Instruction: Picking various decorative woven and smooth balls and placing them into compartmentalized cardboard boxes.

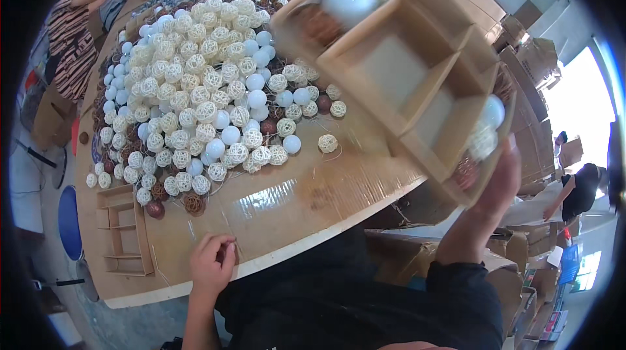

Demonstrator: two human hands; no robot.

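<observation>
My right hand (499, 177) grips the near right end of a divided cardboard box (427, 118), held tilted in the air above the table's right side and blurred by motion. White, cream and reddish-brown balls sit in its two end sections, and its middle sections hold nothing. My left hand (214, 262) rests at the table's near edge with fingers loosely curled, thumb apart and nothing visible in it. Beyond it lies a big heap of cream woven balls (195, 63), mixed with smooth white balls (257, 98) and brown ones. One woven ball (327, 144) lies apart from the heap.
A second divided cardboard box (124, 236) lies at the table's left corner. The tabletop (274, 203) has shiny tape on it. A person in striped clothes (73, 37) stands at the far left, another person (554, 200) at the right. Stacked cartons (535, 63) line the right side.
</observation>
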